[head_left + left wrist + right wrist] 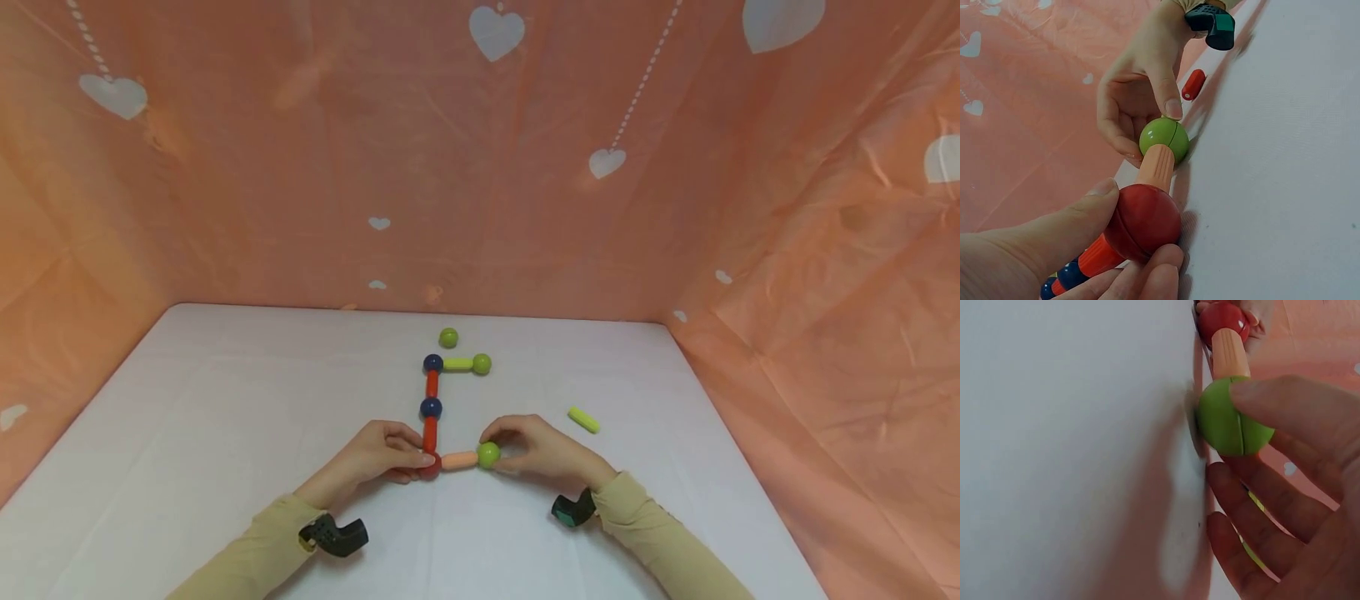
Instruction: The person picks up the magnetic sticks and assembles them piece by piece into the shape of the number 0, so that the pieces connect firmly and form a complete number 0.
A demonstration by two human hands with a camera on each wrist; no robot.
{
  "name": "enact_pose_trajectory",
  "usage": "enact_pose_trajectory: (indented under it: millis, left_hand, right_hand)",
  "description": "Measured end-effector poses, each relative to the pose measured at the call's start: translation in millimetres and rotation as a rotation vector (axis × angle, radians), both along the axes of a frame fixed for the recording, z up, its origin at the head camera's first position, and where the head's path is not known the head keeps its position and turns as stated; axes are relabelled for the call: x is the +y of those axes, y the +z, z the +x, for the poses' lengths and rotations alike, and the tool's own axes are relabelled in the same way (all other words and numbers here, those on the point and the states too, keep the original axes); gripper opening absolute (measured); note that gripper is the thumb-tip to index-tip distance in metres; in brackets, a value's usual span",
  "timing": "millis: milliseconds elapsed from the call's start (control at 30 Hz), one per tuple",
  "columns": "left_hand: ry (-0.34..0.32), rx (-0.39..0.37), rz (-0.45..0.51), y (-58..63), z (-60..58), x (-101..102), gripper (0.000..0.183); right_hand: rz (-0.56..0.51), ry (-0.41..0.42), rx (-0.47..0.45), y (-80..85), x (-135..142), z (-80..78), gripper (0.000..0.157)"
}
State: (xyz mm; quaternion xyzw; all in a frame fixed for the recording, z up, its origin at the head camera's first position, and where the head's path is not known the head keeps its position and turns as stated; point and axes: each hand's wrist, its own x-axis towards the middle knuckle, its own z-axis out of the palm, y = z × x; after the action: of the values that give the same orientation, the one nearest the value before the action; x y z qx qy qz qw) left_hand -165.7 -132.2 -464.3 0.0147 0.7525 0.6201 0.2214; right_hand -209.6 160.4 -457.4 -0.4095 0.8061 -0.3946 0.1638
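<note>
My left hand (381,454) pinches a red ball (1146,220) between thumb and fingers. From that ball a peach rod (460,460) runs right to a green ball (1225,419), which my right hand (542,448) holds with thumb and fingertips. A red rod (430,434) leads from the red ball to a dark blue ball (431,407). Another red rod (432,384) continues to a second dark blue ball (433,363). At the far end, a yellow-green rod (457,364) joins a green ball (482,363). The joined pieces form a squared bracket lying on the table.
A loose green ball (448,337) lies beyond the far end of the chain on the white table (247,375). To the right rests a loose yellow-green rod (583,419). The left wrist view shows a red rod (1194,85) beside the right hand. Orange cloth (450,192) surrounds the table.
</note>
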Motion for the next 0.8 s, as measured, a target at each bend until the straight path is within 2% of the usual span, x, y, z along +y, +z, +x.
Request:
enact_pose_trajectory:
  millis: [533, 800]
  left_hand:
    - [-0.013, 0.007, 0.021, 0.3, -0.1, -0.6, 0.044]
    - [-0.01, 0.002, 0.014, -1.3, -0.3, -0.3, 0.046]
  right_hand:
    - [0.028, -0.036, -0.023, 0.1, -0.5, 8.7, 0.032]
    - [-0.03, -0.062, 0.046, 5.2, 19.7, 6.8, 0.036]
